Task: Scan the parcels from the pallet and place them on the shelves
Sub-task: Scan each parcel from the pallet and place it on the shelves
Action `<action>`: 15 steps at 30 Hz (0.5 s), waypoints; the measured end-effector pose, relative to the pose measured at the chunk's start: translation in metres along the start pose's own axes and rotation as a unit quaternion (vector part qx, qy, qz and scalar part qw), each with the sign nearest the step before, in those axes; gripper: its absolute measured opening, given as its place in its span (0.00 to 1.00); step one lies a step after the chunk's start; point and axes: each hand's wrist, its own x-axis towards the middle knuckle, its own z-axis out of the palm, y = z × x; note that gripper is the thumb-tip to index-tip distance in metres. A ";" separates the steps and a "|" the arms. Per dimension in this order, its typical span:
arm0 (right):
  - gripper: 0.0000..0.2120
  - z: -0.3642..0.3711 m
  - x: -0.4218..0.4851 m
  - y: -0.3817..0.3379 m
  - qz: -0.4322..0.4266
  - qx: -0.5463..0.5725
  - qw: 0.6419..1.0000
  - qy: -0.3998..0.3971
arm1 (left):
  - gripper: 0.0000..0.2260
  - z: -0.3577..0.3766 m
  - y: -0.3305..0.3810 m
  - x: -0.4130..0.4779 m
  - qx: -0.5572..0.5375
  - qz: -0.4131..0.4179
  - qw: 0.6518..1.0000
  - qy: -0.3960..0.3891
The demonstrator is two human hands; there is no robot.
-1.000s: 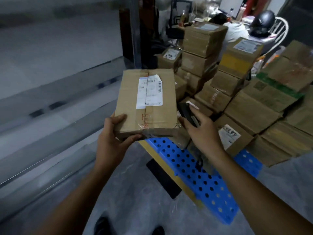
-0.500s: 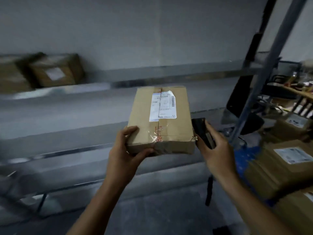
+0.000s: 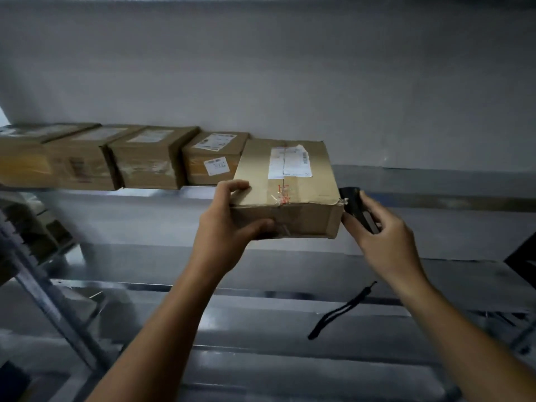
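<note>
Since half a second ago the parcel has risen from in front of the middle shelf level to the height of the upper shelf, and a row of boxes that was off to the far left now sits close beside it. Left of the left hand, four brown cardboard boxes stand side by side on that shelf, each with a pale label on top; the nearest one is just behind and left of the fingers. That hand is clamped on the parcel's near left corner, fingers curled over the top face and thumb pressed against the front side. The parcel is held roughly level, its far end over the shelf edge, next to the last box in the row; whether it touches the shelf cannot be told. A white shipping label lies on its top, with clear tape and red marks below it. Right of the parcel, the right hand is closed around a black scanner, whose head sits just beside the parcel's near right corner. Below that hand a black wrist strap dangles in front of the lower shelf.
</note>
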 end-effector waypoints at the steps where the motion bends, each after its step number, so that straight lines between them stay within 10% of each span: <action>1: 0.33 0.004 0.011 0.003 0.000 -0.008 1.000 -0.007 | 0.32 0.006 -0.006 0.009 0.002 -0.006 1.000 0.000; 15: 0.34 0.041 0.137 0.032 -0.074 -0.081 0.992 -0.058 | 0.42 0.130 -0.062 0.058 0.304 0.132 0.930 0.158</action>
